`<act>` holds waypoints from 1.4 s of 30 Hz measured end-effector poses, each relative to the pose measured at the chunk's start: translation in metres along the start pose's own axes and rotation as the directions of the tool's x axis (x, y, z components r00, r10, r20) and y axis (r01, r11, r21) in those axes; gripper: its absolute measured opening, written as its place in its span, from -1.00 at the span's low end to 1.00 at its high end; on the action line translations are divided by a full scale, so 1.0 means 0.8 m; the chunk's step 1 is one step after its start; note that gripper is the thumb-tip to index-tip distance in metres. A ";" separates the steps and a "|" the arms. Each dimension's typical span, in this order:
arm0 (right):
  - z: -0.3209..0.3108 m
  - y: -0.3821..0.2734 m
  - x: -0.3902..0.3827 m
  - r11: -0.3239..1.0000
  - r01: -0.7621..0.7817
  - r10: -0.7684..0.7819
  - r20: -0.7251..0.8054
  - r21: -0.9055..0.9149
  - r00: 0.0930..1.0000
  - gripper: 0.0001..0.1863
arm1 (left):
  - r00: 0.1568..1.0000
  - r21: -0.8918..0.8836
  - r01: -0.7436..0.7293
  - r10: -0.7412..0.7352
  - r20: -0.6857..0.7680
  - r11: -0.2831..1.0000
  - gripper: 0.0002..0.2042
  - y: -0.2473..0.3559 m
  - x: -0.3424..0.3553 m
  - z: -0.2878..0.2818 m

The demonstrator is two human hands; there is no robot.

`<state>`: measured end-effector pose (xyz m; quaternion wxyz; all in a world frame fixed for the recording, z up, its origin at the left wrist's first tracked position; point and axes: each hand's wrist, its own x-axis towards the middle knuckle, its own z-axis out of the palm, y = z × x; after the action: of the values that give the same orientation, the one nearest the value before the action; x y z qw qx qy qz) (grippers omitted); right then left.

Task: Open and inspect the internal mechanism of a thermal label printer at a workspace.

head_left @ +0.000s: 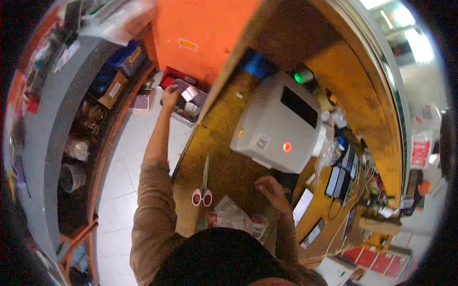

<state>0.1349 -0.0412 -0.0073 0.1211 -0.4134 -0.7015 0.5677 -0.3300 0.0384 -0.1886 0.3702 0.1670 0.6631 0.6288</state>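
Note:
My left arm stretches far forward past the desk's left edge. My left hand [170,95] is at a grey bin [199,101] on the floor, which has white paper pieces [190,93] in it. Its fingers are small and blurred, so their grip is unclear. Over the desk, in front of the printer, my right hand [272,188] hovers with loosely bent fingers apart and nothing visible in them. A pair of scissors with pink handles [202,196] lies on the desk between my arms. Close to my body is a clear plastic bag [231,213].
A boxy light-grey printer [269,128] with a glowing red light stands on the wooden desk [222,114]. Phones or dark devices [341,174] and cables lie to its right. Shelves [90,157] with boxes line the left. An orange wall panel [205,28] rises ahead.

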 end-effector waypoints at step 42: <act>-0.336 0.309 -0.385 0.929 0.309 -0.299 -0.906 -0.205 0.298 -0.54 | 0.304 0.302 -0.725 -0.105 0.947 0.619 -0.61 -0.027 -0.776 0.403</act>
<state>0.6101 -0.0718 -0.0493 0.6004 -0.5189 -0.5727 0.2053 0.3174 -0.1625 -0.0141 0.4279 0.7482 0.4716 0.1864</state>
